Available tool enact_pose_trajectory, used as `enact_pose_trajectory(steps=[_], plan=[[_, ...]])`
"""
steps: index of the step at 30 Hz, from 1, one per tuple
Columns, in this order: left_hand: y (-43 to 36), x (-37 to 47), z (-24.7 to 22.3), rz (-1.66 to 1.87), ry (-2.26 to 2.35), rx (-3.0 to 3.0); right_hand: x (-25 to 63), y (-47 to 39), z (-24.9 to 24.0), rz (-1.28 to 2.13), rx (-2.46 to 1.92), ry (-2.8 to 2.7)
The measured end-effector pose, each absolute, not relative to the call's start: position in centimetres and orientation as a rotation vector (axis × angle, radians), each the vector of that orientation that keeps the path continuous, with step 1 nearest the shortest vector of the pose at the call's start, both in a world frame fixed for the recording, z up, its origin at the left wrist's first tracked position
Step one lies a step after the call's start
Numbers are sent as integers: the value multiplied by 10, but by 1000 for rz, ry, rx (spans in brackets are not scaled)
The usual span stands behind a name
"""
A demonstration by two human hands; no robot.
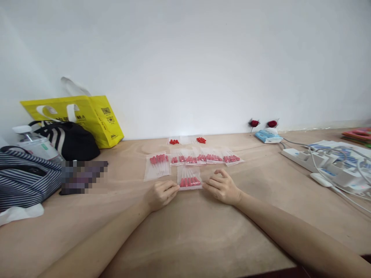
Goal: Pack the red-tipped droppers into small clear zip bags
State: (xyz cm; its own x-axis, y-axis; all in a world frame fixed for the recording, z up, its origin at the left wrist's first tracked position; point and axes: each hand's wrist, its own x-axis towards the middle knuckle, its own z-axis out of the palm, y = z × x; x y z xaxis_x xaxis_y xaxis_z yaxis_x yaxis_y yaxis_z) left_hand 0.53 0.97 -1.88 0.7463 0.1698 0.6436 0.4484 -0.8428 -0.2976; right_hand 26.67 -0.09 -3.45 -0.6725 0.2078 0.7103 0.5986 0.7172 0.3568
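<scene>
A clear plastic bag holding several red-tipped sticks lies flat on the table between my hands, its red ends toward me. My left hand pinches the bag's near left corner, fingers curled. At the near right corner, my right hand pinches the bag's edge, with its index finger bent up. Just beyond, to the left, lies another clear bag of red-tipped sticks with the red ends away from me. A row of similar filled bags stretches to the right behind the pinched one.
Small piles of red pieces lie on bags near the wall. At left are a yellow bag, a black bag, a bottle and a striped bag. Power strips with cables, a blue packet and two dark red flowers are at right.
</scene>
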Motion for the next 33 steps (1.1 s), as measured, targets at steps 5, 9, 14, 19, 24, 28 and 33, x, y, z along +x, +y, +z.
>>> enact_pose_trajectory(steps=[5, 9, 14, 19, 24, 28, 33], plan=[[8, 6, -17, -875, -477, -2513, 268, 1, -33, -813, -522, -2277], [8, 8, -17, -820, -477, -2527, 266, 3, -34, -821, -532, -2288], [10, 9, -17, -836, -419, -2542, 264, 3, -34, -726, -579, -2261], [9, 10, -14, -864, -404, -2531, 261, 3, -30, -760, -592, -2268], [9, 15, -12, -924, -376, -2501, 258, 4, -30, -766, -555, -2259], [10, 18, -12, -933, -329, -2508, 256, 2, -29, -750, -572, -2251], [9, 18, -12, -921, -357, -2516, 252, 1, -27, -757, -583, -2255]])
